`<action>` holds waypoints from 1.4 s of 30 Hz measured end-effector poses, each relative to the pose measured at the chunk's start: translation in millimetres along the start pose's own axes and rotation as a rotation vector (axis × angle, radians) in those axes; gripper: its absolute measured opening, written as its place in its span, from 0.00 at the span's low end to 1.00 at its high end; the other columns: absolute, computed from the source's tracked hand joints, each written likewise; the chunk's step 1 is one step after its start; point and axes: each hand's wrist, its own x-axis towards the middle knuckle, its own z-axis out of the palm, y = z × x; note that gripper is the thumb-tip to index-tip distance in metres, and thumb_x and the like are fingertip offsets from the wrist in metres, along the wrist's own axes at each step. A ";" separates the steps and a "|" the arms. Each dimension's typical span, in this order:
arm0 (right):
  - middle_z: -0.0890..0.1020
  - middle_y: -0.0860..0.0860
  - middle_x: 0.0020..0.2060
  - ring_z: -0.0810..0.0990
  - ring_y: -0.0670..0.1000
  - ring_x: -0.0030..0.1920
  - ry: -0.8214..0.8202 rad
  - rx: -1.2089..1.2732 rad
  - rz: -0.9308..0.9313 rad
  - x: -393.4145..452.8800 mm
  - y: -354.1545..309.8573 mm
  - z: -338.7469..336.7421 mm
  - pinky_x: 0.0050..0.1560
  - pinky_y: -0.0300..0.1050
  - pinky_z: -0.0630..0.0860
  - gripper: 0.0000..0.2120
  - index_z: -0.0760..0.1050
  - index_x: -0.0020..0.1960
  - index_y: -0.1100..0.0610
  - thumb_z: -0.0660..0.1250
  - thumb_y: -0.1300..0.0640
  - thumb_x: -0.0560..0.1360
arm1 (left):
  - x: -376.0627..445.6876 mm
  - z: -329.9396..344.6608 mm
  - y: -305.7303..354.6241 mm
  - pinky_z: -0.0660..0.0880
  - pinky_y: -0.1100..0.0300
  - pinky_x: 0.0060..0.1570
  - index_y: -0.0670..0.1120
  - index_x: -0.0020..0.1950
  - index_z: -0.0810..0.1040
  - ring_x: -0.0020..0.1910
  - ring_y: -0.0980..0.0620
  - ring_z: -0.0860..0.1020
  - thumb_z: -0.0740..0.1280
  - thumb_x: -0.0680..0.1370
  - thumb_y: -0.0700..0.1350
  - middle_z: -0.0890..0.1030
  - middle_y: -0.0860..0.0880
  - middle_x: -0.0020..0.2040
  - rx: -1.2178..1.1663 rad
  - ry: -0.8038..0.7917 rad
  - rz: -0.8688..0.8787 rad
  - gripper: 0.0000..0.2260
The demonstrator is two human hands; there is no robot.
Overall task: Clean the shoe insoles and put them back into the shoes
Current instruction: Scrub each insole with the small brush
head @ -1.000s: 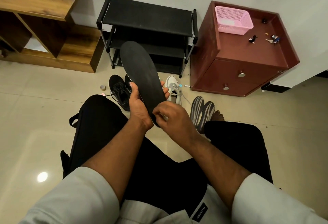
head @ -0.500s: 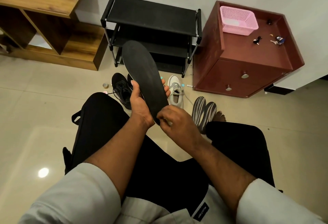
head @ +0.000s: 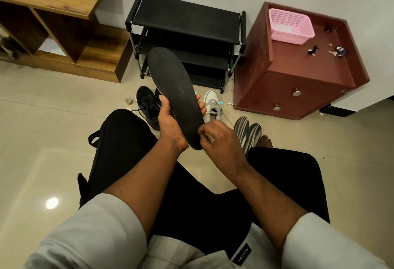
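I hold a long black insole [head: 173, 89] up in front of me, toe end pointing away. My left hand [head: 170, 123] grips its heel half from the left, thumb on top and fingertips showing past the right edge. My right hand [head: 217, 138] has curled fingers at the insole's heel edge, with a small pale thing pinched between them that I cannot identify. Below, on the floor, stand a black shoe [head: 147, 106] and a white and grey shoe [head: 213, 106]. Two grey striped insoles [head: 247, 134] lie to the right of them.
A black shoe rack [head: 185, 23] stands against the wall ahead. Right of it is a red-brown cabinet [head: 298, 81] with a pink basket [head: 290, 25] and small items on top. A wooden shelf unit [head: 59, 34] is at left. My knees in black trousers fill the lower middle.
My right hand has shifted slightly along the insole's heel edge. The insole stays held up in my left hand at nearly the same angle.
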 end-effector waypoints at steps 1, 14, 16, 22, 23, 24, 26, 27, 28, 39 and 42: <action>0.81 0.52 0.42 0.76 0.46 0.43 -0.009 0.012 -0.025 -2.6 -5.1 2.0 0.46 0.40 0.75 0.06 0.80 0.47 0.59 0.68 0.66 0.71 | 1.5 -1.1 -0.9 0.76 0.51 0.57 0.37 0.70 0.74 0.51 0.45 0.79 0.52 0.75 0.74 0.77 0.39 0.61 0.002 0.003 0.004 0.44; 0.81 0.52 0.43 0.76 0.47 0.43 -0.077 0.036 -0.051 -3.7 -19.3 1.6 0.46 0.38 0.74 0.05 0.80 0.47 0.59 0.68 0.64 0.73 | 4.5 -3.5 -0.8 0.79 0.51 0.54 0.36 0.69 0.75 0.52 0.44 0.79 0.53 0.75 0.74 0.78 0.38 0.61 -0.004 -0.008 0.035 0.44; 0.80 0.52 0.43 0.76 0.47 0.43 -0.088 0.023 -0.058 -5.5 -19.0 4.3 0.45 0.40 0.75 0.05 0.80 0.47 0.58 0.68 0.64 0.73 | 3.8 -3.7 -1.2 0.79 0.51 0.54 0.36 0.68 0.76 0.51 0.45 0.80 0.53 0.75 0.74 0.79 0.38 0.58 -0.009 0.006 0.031 0.43; 0.79 0.51 0.49 0.75 0.44 0.46 -0.049 -0.057 0.161 -1.6 -3.8 -5.1 0.44 0.34 0.72 0.06 0.79 0.51 0.56 0.67 0.60 0.75 | 7.3 -6.1 -0.4 0.79 0.52 0.51 0.38 0.70 0.74 0.51 0.45 0.80 0.52 0.74 0.75 0.77 0.39 0.62 -0.034 0.004 0.033 0.44; 0.79 0.51 0.48 0.76 0.45 0.46 -0.039 -0.070 0.135 -2.4 -6.8 -6.2 0.43 0.34 0.72 0.06 0.79 0.51 0.56 0.67 0.60 0.75 | 7.0 -5.3 0.1 0.79 0.52 0.50 0.38 0.70 0.74 0.50 0.45 0.81 0.52 0.74 0.74 0.77 0.39 0.62 -0.023 0.009 0.034 0.44; 0.79 0.51 0.48 0.77 0.46 0.45 -0.032 -0.083 0.102 -3.8 -9.6 -7.4 0.42 0.33 0.73 0.06 0.79 0.51 0.57 0.68 0.60 0.74 | 6.6 -4.2 0.7 0.79 0.52 0.51 0.38 0.70 0.74 0.50 0.45 0.81 0.52 0.75 0.74 0.78 0.39 0.61 -0.017 0.010 0.040 0.43; 0.79 0.52 0.47 0.79 0.48 0.43 -0.019 -0.106 0.054 -6.3 -12.4 -9.0 0.40 0.34 0.74 0.06 0.80 0.50 0.57 0.68 0.62 0.74 | 5.0 -2.2 2.2 0.79 0.52 0.52 0.38 0.69 0.75 0.49 0.45 0.82 0.51 0.75 0.74 0.80 0.39 0.58 -0.018 0.020 0.050 0.43; 0.79 0.53 0.47 0.79 0.48 0.43 -0.015 -0.109 0.044 -7.1 -13.0 -8.8 0.40 0.36 0.76 0.06 0.80 0.50 0.58 0.68 0.62 0.74 | 4.5 -1.6 2.4 0.79 0.52 0.53 0.37 0.68 0.75 0.49 0.45 0.82 0.51 0.76 0.73 0.80 0.39 0.57 -0.024 0.029 0.051 0.43; 0.79 0.53 0.47 0.79 0.48 0.43 -0.013 -0.097 0.039 -7.4 -14.1 -8.5 0.41 0.37 0.77 0.06 0.80 0.50 0.58 0.68 0.62 0.74 | 3.9 -1.1 1.9 0.79 0.52 0.54 0.37 0.68 0.75 0.49 0.45 0.81 0.51 0.76 0.73 0.80 0.38 0.58 -0.029 0.036 0.055 0.43; 0.80 0.53 0.44 0.77 0.48 0.45 -0.055 0.100 0.117 2.1 -15.7 -3.6 0.47 0.41 0.75 0.04 0.80 0.46 0.59 0.69 0.65 0.72 | -5.6 4.5 -2.2 0.78 0.52 0.52 0.37 0.68 0.75 0.49 0.44 0.79 0.52 0.76 0.73 0.76 0.39 0.59 -0.075 0.021 0.016 0.42; 0.79 0.53 0.42 0.75 0.49 0.43 0.018 0.000 0.190 5.5 2.4 -12.1 0.46 0.46 0.76 0.03 0.80 0.44 0.60 0.69 0.66 0.72 | -5.9 5.5 -0.5 0.79 0.52 0.51 0.38 0.71 0.72 0.49 0.45 0.79 0.52 0.75 0.73 0.75 0.40 0.62 -0.079 0.002 0.014 0.43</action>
